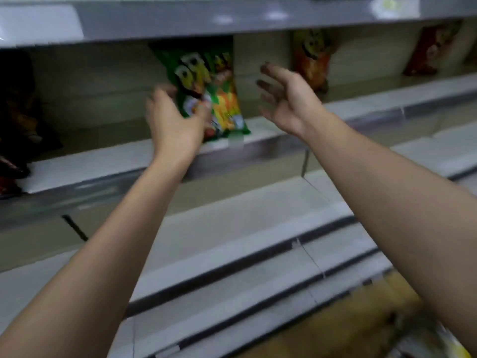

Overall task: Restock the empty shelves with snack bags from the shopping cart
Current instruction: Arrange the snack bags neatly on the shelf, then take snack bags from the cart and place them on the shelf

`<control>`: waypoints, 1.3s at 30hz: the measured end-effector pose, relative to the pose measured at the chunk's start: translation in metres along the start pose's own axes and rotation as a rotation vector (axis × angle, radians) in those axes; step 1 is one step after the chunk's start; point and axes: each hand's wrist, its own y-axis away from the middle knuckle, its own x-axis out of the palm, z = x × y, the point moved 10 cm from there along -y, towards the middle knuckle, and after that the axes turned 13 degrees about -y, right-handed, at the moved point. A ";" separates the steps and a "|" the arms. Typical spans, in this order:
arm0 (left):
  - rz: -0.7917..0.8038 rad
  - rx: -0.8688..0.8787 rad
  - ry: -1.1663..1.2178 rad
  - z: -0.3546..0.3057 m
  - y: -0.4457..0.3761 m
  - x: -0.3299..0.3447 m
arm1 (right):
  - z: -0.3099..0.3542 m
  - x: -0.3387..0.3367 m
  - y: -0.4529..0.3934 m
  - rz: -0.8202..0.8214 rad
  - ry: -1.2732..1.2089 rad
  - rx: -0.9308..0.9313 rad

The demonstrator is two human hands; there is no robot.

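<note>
Here, standing upright on the middle shelf (pixel 108 161), near its front edge and leaning slightly left at the top: green snack bag (pixel 206 91), with yellow and orange print on its lower right part. Gripping the bag's lower left edge with curled fingers and thumb: left hand (pixel 175 122), reaching in from below; too blurred to tell exactly how the fingers are lying. Hovering just to the right of the bag and apart from it, fingers spread and loosely bent, grasping nothing: right hand (pixel 286 99). Leaning against the back wall of the same shelf, further right and well apart from the green one: orange snack bag (pixel 312 58). Standing further right again, near the frame's edge: red-brown snack bag (pixel 433 50). Sitting in shadow at the far left end of that shelf: dark bags (pixel 15 120), details not readable. Running across overhead: grey upper shelf (pixel 180 19) with a pale label strip. Stepping down below, toward the viewer: lower shelves (pixel 232 254), white with dark rails. Showing only as a yellowish blur at the bottom right corner: something not identifiable.
</note>
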 end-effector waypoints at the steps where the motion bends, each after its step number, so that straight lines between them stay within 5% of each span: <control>1: -0.060 0.075 0.019 -0.013 0.015 -0.002 | 0.004 -0.018 0.018 -0.028 -0.028 -0.016; 4: 0.017 0.212 0.190 -0.055 0.081 0.025 | 0.012 -0.082 0.080 -0.082 -0.074 -0.023; 12: 0.947 0.159 0.167 -0.070 0.333 0.216 | -0.024 -0.337 0.292 -0.609 0.054 0.058; 18: 1.433 0.059 -0.009 -0.037 0.511 0.298 | -0.070 -0.468 0.442 -0.917 0.011 0.166; 28: 1.630 -0.102 -0.252 -0.009 0.662 0.365 | -0.092 -0.586 0.578 -1.250 -0.040 0.235; 36: 1.591 -0.053 -0.138 -0.081 0.705 0.411 | -0.034 -0.662 0.639 -1.649 0.032 -0.062; 39: 1.573 0.013 -0.082 -0.111 0.710 0.426 | -0.006 -0.692 0.641 -1.674 0.174 -0.061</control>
